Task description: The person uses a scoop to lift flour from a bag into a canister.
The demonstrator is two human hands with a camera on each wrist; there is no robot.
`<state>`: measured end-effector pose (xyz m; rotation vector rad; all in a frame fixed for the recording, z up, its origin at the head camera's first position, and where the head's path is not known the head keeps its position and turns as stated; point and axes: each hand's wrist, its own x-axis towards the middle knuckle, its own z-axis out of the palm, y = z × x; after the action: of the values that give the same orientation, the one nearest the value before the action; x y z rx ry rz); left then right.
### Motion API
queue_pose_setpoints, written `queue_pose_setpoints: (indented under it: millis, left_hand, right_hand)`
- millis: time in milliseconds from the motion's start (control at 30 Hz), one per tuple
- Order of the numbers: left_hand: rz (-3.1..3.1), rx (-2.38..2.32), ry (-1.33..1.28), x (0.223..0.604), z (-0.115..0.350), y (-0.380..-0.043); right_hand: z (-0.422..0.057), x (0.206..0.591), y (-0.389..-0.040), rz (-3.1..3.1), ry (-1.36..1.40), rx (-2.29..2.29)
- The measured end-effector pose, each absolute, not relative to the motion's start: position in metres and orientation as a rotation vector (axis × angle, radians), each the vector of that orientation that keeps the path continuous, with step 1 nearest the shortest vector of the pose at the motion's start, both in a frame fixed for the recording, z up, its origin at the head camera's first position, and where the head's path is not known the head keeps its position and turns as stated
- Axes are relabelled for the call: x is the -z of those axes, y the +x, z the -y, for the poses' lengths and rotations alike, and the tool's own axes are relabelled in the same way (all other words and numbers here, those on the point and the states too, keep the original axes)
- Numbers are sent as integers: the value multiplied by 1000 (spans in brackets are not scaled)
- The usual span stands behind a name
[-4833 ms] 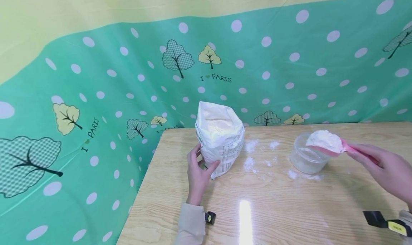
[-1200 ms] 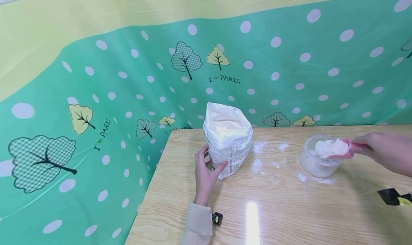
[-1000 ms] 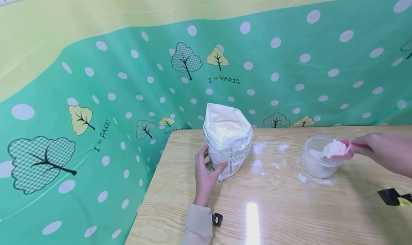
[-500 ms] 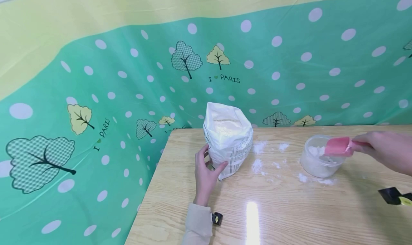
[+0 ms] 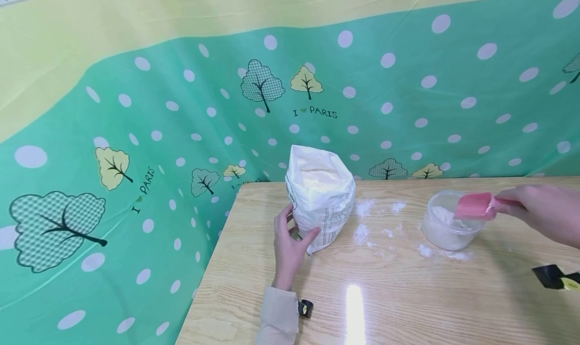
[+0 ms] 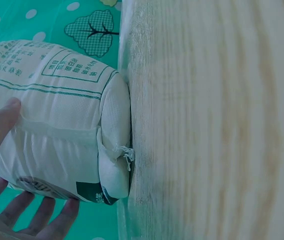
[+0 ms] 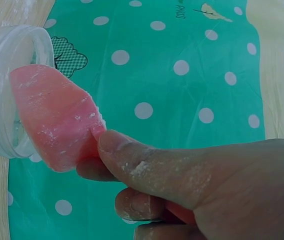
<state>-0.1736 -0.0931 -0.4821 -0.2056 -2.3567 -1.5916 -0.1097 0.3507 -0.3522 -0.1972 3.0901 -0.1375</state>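
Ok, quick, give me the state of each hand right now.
Left hand: holding the white bag, curled around its lower side.
Right hand: gripping the pink scoop at the mouth of the clear tub.

Makeshift indoor work area, wooden table [image 5: 408, 304], green tree-print fabric [image 5: 371, 83] hung behind and at left, room type unclear

head: above, forward-down | wrists: close, sideways | all share: green cloth [image 5: 254, 133]
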Motion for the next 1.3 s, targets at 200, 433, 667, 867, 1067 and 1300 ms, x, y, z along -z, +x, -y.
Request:
queue_pose_setpoints:
  millis: [200,433,667,867,1067,1300]
  left_hand:
    - [2364,1589,-197,482,93,-174]
    - [2364,1589,-196,482,93,-174]
    - [2365,1587,-200,481,92,-173]
    - [2359,1587,-207,480,93,-172]
    - [2365,1584,-199,479,92,-172]
    - [2369,1596,-188,479,93,-171]
  right_hand:
    - [-349,352,-108,-3131,-210,139]
    - [-344,342,-107,-3220,-269,148]
    - [-337,333,-113,-3228,-235,159]
    - [-327,329,-115,-3255,-269,173]
    - [-314,322,-117,-3287,-296,187]
    - [-300,314,-123,-3291,-409,259]
